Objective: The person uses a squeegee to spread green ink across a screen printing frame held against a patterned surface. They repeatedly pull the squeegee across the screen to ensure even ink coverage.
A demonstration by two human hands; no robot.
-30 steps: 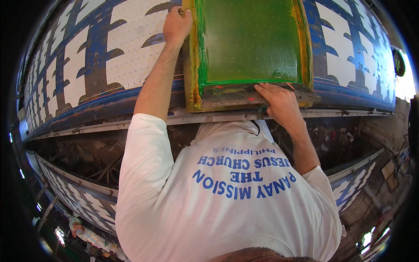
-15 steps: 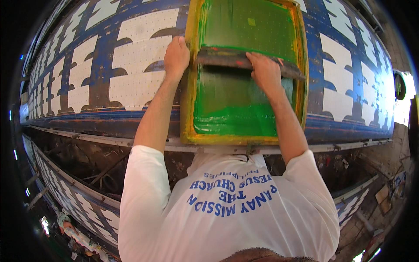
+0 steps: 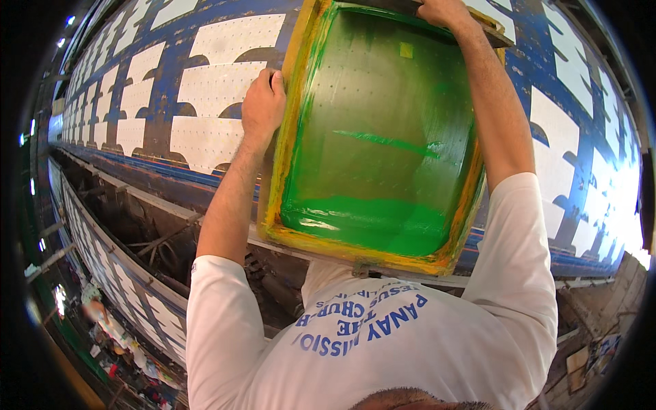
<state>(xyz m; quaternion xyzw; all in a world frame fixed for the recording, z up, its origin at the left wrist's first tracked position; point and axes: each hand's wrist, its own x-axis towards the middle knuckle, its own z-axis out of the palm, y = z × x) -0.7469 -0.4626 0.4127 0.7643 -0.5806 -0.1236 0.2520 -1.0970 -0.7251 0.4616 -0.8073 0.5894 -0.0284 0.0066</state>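
A screen printing frame (image 3: 275, 198) with yellow, ink-stained edges lies on the long blue table in front of me. Its mesh (image 3: 389, 102) is coated in green ink, with a thick pool of green ink (image 3: 383, 222) along the near end and a thin streak across the middle. My left hand (image 3: 265, 106) is closed at the frame's left side, its fingertips partly hidden. At the far end, my right hand (image 3: 443, 12) grips a dark squeegee (image 3: 493, 33), which lies across the frame and is partly cut off by the picture's upper edge.
White perforated panels (image 3: 213, 143) with curved notches lie in rows on the blue table (image 3: 158, 102), to both sides of the frame. A metal rail (image 3: 126, 191) runs along its near edge. Behind me at left stands another table (image 3: 130, 287) with similar panels.
My right hand has pushed the squeegee from mid-screen to the far end, exposing the mesh. The view has tilted and shifted; my left hand stays by the frame's left side.
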